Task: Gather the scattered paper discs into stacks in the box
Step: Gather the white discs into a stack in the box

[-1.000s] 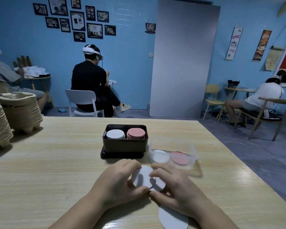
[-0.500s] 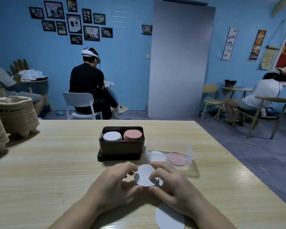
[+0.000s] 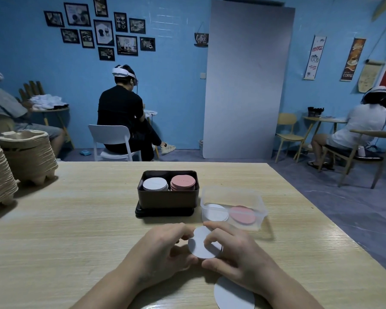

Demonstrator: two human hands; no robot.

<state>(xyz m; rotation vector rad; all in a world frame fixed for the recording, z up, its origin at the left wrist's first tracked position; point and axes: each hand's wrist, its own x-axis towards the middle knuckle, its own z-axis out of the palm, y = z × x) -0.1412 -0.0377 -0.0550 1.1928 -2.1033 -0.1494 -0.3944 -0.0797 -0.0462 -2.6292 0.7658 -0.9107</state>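
Both hands meet in front of me over the table, holding a small bunch of white paper discs tilted up off the wood. My left hand pinches the discs' left edge and my right hand grips their right edge with fingers over the top. Another white disc lies flat on the table under my right wrist. Behind the hands stands a clear plastic box holding a white stack and a pink stack.
A dark brown tin with a white and a pink disc stack stands left of the clear box. Stacks of pulp cup carriers sit at the table's far left. The table's right edge drops to the floor. Other seated people work in the background.
The discs have been lifted and drawn together between both hands, now tilted higher and a little nearer the clear box. The disc under my right wrist has stayed put.
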